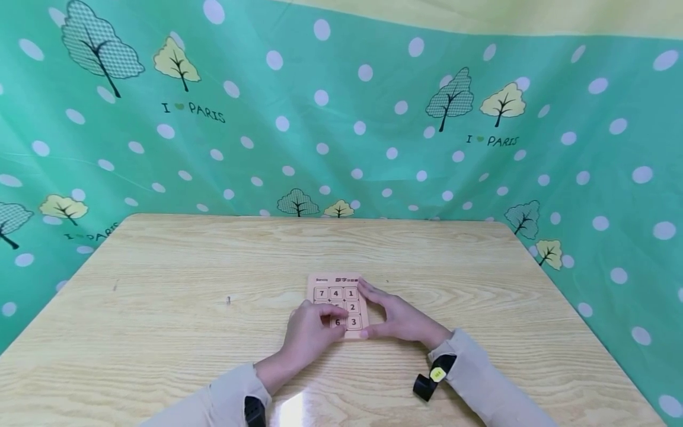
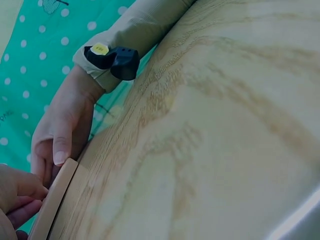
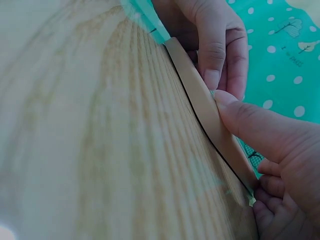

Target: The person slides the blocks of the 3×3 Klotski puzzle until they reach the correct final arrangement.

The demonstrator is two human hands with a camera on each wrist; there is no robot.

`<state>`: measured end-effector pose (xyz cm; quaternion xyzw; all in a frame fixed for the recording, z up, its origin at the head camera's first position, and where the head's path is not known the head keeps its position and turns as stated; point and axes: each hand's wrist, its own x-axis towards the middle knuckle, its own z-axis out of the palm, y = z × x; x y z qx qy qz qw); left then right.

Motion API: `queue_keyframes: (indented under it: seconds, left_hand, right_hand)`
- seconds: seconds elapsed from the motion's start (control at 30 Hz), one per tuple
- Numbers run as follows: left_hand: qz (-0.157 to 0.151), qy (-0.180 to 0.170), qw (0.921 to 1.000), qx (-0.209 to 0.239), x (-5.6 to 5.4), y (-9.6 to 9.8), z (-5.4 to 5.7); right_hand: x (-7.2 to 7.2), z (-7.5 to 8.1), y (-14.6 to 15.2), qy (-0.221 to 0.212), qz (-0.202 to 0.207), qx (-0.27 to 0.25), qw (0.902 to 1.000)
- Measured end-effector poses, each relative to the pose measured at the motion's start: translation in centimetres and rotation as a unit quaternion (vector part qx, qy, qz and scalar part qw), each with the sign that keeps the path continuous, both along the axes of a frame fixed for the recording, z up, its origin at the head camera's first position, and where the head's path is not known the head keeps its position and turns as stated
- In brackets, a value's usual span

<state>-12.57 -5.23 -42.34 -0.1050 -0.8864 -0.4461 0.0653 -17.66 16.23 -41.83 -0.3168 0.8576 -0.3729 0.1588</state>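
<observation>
A pale pink sliding number puzzle (image 1: 326, 280) lies flat near the middle of the table. Its tiles 7, 4, 1, 2 and 3 show, while others are partly or fully covered by my left hand (image 1: 309, 333). That hand reaches over the puzzle from the left, index finger and thumb touching the tile area around the 6. My right hand (image 1: 401, 318) holds the puzzle's right side, thumb at the near corner and fingers along the far part of the edge. In the right wrist view, the right thumb (image 3: 260, 127) meets the puzzle's near side (image 3: 200, 95).
The wood-grain table (image 1: 187, 279) extends around the puzzle. A green dotted curtain (image 1: 341, 118) hangs behind and beside it. Black straps with devices are on both wrists, the right one (image 1: 437, 375) bearing a yellow tag. Glare (image 1: 291, 409) shows at the table's front.
</observation>
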Motion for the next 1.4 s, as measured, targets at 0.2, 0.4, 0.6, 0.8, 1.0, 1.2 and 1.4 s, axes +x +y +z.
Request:
queue_keyframes:
  seconds: [0.2,0.4,0.6,0.8,1.0,1.2,1.4]
  left_hand:
    - [-0.006,-0.001,1.0,0.005,-0.2,-0.3,-0.2]
    - [-0.001,-0.008,0.9999,0.009,0.0,-0.7,-0.3]
    - [0.002,-0.017,0.9997,0.016,0.0,-1.0,-0.1]
    - [0.014,-0.014,0.9998,0.004,0.1,-1.3,-0.1]
    - [0.024,-0.011,0.9996,0.0,0.2,-1.8,-0.1]
    - [0.033,-0.013,0.9994,0.0,0.5,-2.2,0.0]
    - [0.04,-0.02,0.999,0.001,0.5,-2.4,0.2]
  right_hand:
    - [-0.1,-0.2,-0.1,0.006,0.002,0.0,1.0]
    - [-0.2,-0.5,-0.1,0.007,0.005,-0.005,1.0]
    - [-0.2,-0.4,-0.3,-0.002,0.006,-0.006,1.0]
    - [-0.2,-0.3,-0.3,-0.005,0.006,-0.004,1.0]
    - [-0.2,-0.3,-0.2,-0.003,0.002,0.0,1.0]
    - [-0.1,-0.2,-0.2,-0.007,-0.002,0.003,1.0]
    - [-0.1,-0.1,-0.1,-0.008,-0.005,0.005,0.9999]
